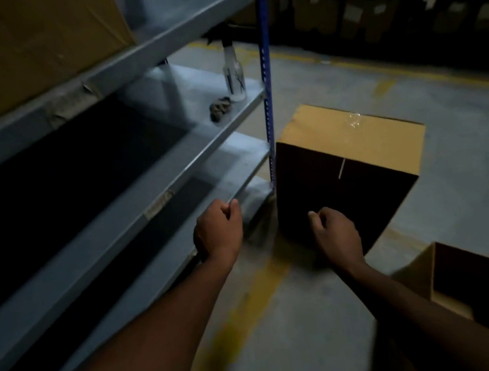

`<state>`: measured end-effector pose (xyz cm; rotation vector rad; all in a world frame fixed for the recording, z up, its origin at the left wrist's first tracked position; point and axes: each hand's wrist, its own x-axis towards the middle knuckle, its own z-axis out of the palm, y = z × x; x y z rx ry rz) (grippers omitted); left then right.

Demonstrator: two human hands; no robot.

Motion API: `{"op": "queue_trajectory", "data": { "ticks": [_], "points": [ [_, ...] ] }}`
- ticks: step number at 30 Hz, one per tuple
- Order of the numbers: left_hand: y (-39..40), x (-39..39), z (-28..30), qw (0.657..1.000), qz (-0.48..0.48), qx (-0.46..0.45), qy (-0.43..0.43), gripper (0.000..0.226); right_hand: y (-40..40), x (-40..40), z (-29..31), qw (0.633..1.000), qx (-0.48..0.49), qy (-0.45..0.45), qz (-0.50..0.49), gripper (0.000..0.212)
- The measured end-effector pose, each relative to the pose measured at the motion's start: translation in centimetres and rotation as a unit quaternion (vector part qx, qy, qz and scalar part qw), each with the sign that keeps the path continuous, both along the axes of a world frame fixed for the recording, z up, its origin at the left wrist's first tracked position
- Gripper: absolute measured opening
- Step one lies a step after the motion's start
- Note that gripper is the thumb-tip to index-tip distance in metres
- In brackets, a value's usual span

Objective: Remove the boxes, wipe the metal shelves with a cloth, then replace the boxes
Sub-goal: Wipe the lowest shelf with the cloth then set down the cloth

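A: Box (351, 142) standing on floor (463, 160), just beside blue post (266, 76) at rack's end. Closed top, taped, near side in shadow. Second box (473, 281) at lower right, also on floor. Third box (23, 48) up on top shelf.

B: Hands?

A: Left hand (219, 232) loosely curled, holding nothing, close to lip of low shelf (228, 162); contact unclear. Right hand (338, 234) loosely curled too, empty, in front of box's dark face; touching or not, cannot tell.

B: Shelf state?

A: Middle shelf (185, 100) bare except cloth (220, 108) and spray bottle (233, 73) near its right end. Looks like boxes out, wipe or replace next. Just a guess.

B: Tips if lifting?

A: Grab low at opposite bottom edges, keep level, slide in square past post. Move cloth and bottle first if going onto that shelf.
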<state>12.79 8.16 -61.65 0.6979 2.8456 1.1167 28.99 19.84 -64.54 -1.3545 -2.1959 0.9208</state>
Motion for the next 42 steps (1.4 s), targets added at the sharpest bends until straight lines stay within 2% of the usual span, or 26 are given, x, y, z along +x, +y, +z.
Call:
{"op": "queue_trajectory", "data": {
  "ticks": [9, 14, 22, 25, 28, 29, 32, 34, 36, 37, 39, 40, 42],
  "points": [
    [5.1, -9.9, 2.1, 0.999, 0.018, 0.030, -0.008, 0.042, 8.0, -12.4, 5.1, 0.998, 0.020, 0.042, 0.041, 0.032],
    [12.1, -15.5, 0.4, 0.998, 0.044, 0.038, -0.020, 0.034, 15.6, -21.0, 4.5, 0.994, 0.034, 0.082, 0.065, 0.037],
    [24.2, -23.7, -1.9, 0.993, 0.093, 0.077, -0.012, 0.015, 27.6, -33.6, 3.2, 0.982, 0.079, 0.154, 0.081, 0.033],
    [26.8, -26.6, -2.8, 0.995, 0.062, 0.079, 0.020, 0.029, 31.0, -37.9, 3.4, 0.974, 0.071, 0.203, 0.074, 0.032],
    [28.8, -29.4, -3.9, 0.997, -0.016, 0.067, 0.031, 0.060, 33.9, -41.7, 4.1, 0.962, 0.075, 0.249, 0.084, 0.062],
    [29.2, -30.3, -4.2, 0.996, -0.049, 0.062, 0.029, 0.064, 34.5, -42.8, 4.5, 0.957, 0.072, 0.262, 0.102, 0.071],
    [30.0, -32.5, -5.6, 0.992, -0.111, 0.027, 0.055, 0.055, 35.6, -45.4, 5.3, 0.939, 0.014, 0.294, 0.178, 0.080],
    [30.2, -33.4, -6.3, 0.991, -0.101, 0.014, 0.089, 0.043, 35.9, -46.6, 5.8, 0.929, 0.010, 0.301, 0.214, 0.064],
    [30.4, -34.4, -6.8, 0.993, -0.076, 0.047, 0.082, 0.022, 36.4, -47.6, 5.8, 0.916, 0.016, 0.321, 0.241, 0.048],
    [30.3, -35.2, -7.1, 0.994, -0.054, 0.082, 0.053, 0.012, 36.6, -48.0, 5.9, 0.907, 0.008, 0.333, 0.258, 0.044],
    [29.8, -36.7, -7.2, 0.982, 0.000, 0.182, -0.048, 0.020, 36.5, -48.2, 6.4, 0.888, 0.003, 0.340, 0.310, 0.035],
    [29.4, -37.4, -7.3, 0.962, 0.021, 0.250, -0.111, 0.025, 36.4, -48.1, 6.7, 0.880, 0.006, 0.337, 0.334, 0.026],
    [28.7, -38.2, -7.0, 0.888, 0.023, 0.396, -0.233, 0.032, 35.6, -47.9, 7.2, 0.873, 0.009, 0.318, 0.369, 0.013]
  ]
}}
